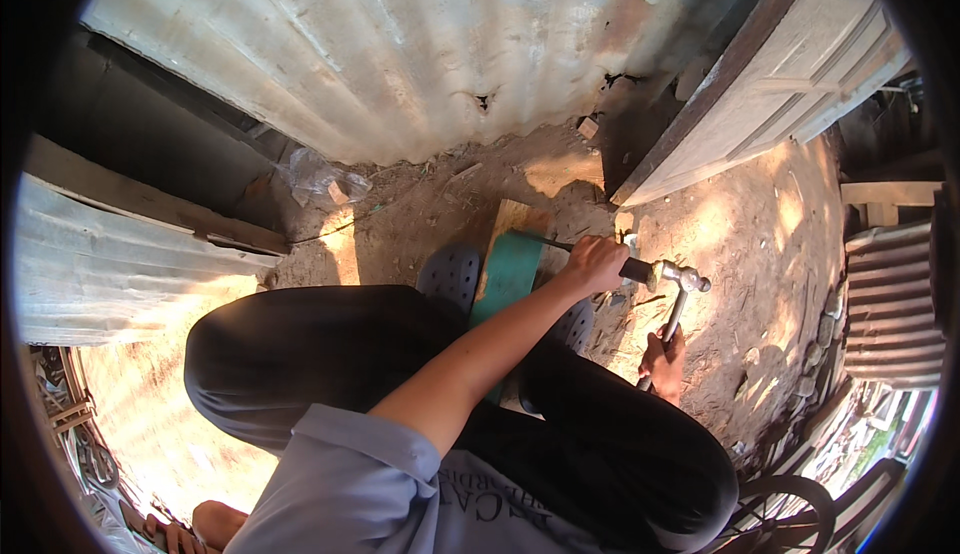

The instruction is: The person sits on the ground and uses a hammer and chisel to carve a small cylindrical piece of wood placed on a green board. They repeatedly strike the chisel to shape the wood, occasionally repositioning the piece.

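My left hand is wrapped round the handle of a chisel. The chisel's thin dark blade points left, its tip over a wooden board with a green painted face and a bare wood end. My right hand grips the shaft of a ball-peen hammer. The hammer's metal head is at the butt end of the chisel handle; whether they touch I cannot tell. The board lies between my feet in grey clogs, its near end hidden by my left arm and legs.
A corrugated metal sheet rises ahead, with a wooden panelled door at the far right. A clear plastic bag and small wood offcuts lie on the dirt ground. A wheel stands at the lower right.
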{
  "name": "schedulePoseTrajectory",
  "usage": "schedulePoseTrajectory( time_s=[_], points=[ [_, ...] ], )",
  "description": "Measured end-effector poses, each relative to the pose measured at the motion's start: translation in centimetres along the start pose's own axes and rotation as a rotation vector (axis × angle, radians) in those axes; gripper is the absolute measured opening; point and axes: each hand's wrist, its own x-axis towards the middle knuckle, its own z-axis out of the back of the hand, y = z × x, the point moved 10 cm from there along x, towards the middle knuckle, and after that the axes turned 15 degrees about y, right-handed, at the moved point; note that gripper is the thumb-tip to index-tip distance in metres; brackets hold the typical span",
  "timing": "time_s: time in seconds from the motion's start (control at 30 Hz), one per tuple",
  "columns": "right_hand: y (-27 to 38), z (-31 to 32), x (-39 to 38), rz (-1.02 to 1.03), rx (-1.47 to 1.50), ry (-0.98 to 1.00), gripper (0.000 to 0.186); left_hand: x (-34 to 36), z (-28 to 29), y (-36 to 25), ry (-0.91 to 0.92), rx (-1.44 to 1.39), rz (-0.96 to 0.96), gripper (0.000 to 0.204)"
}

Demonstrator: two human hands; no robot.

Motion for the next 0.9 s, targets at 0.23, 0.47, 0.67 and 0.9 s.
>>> schedulePoseTrajectory(
  time_s=[0.23, 0.47, 0.67, 0.9],
  points=[
    [0.3, 3.6, -0.5, 0.043, 0.149, -0.299, 0.015, 0.0, 0.3, -0.5, 0.025, 0.035, -0.024, 0.017],
    [1.2, 0.4, -1.6, -0.068, -0.014, -0.039, 0.014, -1.2, -0.6, -0.3, 0.049, 0.046, -0.039, 0.021],
    [-0.2, 3.1, -2.0, 0.019, 0.011, -0.123, 0.016, -1.8, -0.9, -1.2, 0.138, 0.111, -0.096, 0.024],
    [-0.2, 2.4, -4.0, -0.030, 0.013, -0.248, 0.021, -4.1, -2.2, -2.0, 0.192, 0.168, -0.155, 0.026]
  ],
)
